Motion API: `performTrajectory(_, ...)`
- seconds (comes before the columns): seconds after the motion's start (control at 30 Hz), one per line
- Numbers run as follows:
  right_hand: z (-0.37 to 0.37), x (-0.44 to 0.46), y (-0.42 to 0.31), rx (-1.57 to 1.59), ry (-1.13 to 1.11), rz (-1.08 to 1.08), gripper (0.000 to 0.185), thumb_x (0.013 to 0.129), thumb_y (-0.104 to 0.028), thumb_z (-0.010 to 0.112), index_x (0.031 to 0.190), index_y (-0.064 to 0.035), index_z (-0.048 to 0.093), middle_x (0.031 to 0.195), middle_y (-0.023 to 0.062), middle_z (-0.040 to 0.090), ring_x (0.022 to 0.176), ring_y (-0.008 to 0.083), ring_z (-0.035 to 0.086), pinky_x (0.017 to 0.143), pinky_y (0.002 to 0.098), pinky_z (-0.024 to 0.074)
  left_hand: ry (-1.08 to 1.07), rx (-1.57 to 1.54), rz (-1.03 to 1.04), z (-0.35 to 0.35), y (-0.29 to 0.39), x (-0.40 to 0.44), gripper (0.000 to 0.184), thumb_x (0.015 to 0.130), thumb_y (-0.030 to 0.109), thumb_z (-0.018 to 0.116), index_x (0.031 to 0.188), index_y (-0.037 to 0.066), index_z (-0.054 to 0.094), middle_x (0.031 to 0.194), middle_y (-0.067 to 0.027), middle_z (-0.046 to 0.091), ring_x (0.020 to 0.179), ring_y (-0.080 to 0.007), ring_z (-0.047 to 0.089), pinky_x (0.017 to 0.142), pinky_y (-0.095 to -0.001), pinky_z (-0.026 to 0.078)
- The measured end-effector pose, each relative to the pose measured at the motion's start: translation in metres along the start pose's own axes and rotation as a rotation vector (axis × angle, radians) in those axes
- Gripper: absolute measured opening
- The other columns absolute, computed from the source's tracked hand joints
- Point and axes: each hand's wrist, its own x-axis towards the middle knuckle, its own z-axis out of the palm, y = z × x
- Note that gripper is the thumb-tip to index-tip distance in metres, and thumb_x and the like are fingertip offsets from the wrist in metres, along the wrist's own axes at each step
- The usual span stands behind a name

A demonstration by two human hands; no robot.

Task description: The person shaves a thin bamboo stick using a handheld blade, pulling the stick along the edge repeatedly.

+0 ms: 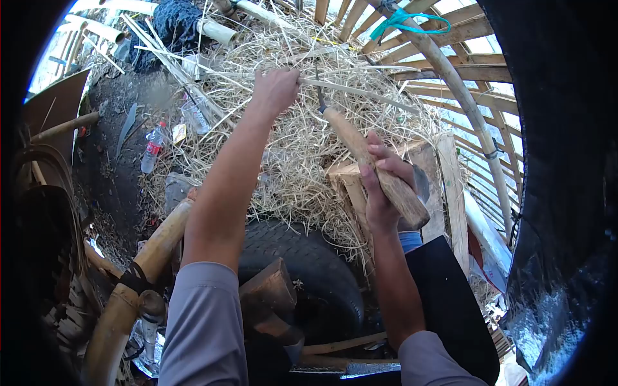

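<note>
Stretched forward near the top middle, my left hand (277, 90) is closed on a thin pale strip (360, 92) that runs off to the right. My right hand (386, 180) grips the thick wooden handle (354, 138) of a knife, lower and to the right. The knife's narrow dark blade (320, 93) points up and meets or crosses the strip just right of my left hand. Pale shavings (290, 154) lie in a thick heap beneath both hands.
A wooden block (425, 174) stands beside my right hand, with a black tyre (302, 257) below. Bamboo poles (161, 238) lean at the left, near a plastic bottle (153, 148). A curved slatted bamboo frame (463, 90) with a turquoise tie (399, 19) rises at the right.
</note>
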Motion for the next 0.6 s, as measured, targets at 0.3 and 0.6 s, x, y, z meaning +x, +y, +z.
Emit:
performTrajectory(0.3,-0.016,-0.011,-0.122,-0.046,0.065,-0.082,0.022,0.079,0.004,0.065,0.094,-0.0034,0.05,0.103,0.0157,0.061,0.111,0.0321,0.055,0.1,0.0457,0.0405,0.489,-0.345,0.061,-0.181,0.004,-0.075,0.031,0.098,0.028,0.038,0.102,0.002,0.053,0.081,-0.0152,0.063,0.08,-0.0316,0.062,0.069,-0.0423,0.045)
performTrajectory(0.6,-0.041,-0.07,-0.381,0.192,0.262,-0.136,0.021,0.078,0.001,0.069,0.092,-0.0019,0.053,0.094,0.0087,0.06,0.09,0.0166,0.059,0.082,0.0297,0.0475,0.426,-0.583,0.311,-0.455,0.127,-0.293,0.029,0.093,0.028,0.049,0.099,0.001,0.057,0.089,-0.0127,0.064,0.085,-0.0228,0.064,0.074,-0.0366,0.052)
